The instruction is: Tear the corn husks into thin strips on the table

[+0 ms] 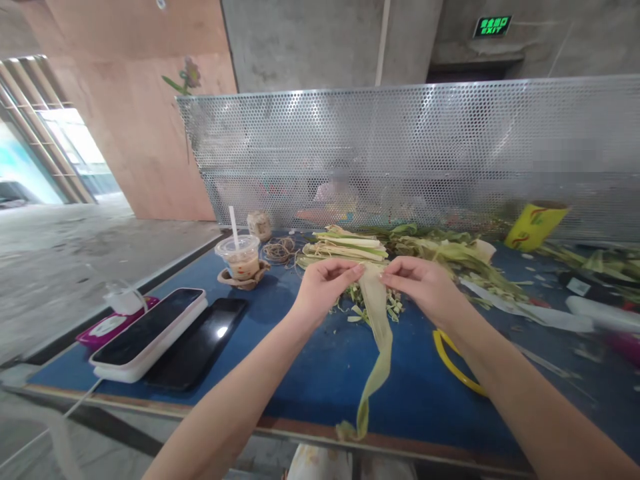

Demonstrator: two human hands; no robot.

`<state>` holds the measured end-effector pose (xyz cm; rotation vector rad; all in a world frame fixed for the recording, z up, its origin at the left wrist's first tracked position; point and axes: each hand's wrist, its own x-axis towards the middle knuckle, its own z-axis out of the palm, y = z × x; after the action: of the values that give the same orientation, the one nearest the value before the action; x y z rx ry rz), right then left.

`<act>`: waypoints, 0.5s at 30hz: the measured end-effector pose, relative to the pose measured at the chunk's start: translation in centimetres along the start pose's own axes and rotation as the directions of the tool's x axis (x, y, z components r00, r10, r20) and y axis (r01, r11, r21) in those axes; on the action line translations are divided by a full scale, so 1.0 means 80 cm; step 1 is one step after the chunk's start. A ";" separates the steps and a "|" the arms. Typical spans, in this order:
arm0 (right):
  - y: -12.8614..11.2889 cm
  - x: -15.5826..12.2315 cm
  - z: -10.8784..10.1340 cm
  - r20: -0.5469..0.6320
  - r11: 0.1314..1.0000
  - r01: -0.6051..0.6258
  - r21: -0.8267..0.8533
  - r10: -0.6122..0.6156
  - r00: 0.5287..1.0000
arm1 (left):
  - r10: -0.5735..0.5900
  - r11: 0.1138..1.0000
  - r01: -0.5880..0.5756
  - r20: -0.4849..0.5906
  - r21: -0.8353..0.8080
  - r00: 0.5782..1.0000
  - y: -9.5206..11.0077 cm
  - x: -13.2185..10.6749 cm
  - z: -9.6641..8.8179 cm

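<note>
A long pale-green corn husk strip (377, 320) hangs between my hands, its twisted lower end reaching the table's front edge. My left hand (327, 283) pinches its upper left edge between thumb and fingers. On the other side, my right hand (420, 283) grips the upper right edge the same way, so the top is spread between them. Behind the strip lies a stack of trimmed husks (345, 245). Small cut husk scraps (360, 312) are scattered just under and behind my hands.
On the left stand a drink cup (239, 257) with a straw, a black phone (200, 343), a phone on a white case (150, 333) and a purple power strip (107, 327). Twine (280, 250), more husks (450, 257), a yellow roll (535, 225) and a yellow ring (457, 373) lie about. A perforated metal screen (280, 140) closes the back.
</note>
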<state>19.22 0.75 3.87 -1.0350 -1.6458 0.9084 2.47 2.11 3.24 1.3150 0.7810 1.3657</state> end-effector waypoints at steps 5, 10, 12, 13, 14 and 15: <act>0.009 0.004 0.000 0.051 0.996 -0.044 0.084 0.040 0.998 | 0.037 0.999 -0.037 0.040 0.020 0.999 -0.008 0.001 -0.001; 0.019 0.001 -0.001 0.064 0.981 0.001 0.193 -0.014 0.998 | 0.009 1.000 -0.006 0.102 -0.027 0.995 -0.014 0.001 0.000; 0.019 -0.001 -0.002 0.070 0.975 -0.005 0.222 -0.011 0.997 | 0.011 0.999 -0.007 0.113 -0.031 0.994 -0.013 0.000 0.001; 0.018 -0.001 -0.002 0.088 0.971 -0.016 0.238 -0.005 0.996 | 0.025 1.000 -0.024 0.116 -0.011 0.993 -0.012 -0.001 0.002; 0.017 -0.002 -0.003 0.111 0.969 -0.026 0.247 -0.002 0.994 | 0.044 0.999 -0.047 0.118 0.019 0.992 -0.012 -0.002 0.002; 0.016 -0.002 -0.004 0.129 0.970 -0.033 0.242 0.002 0.992 | 0.063 0.996 -0.069 0.120 0.051 0.991 -0.011 -0.003 0.002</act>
<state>19.84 1.08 2.75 -0.8377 -1.5835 1.1782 2.83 2.06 2.36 1.4625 0.7046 1.3131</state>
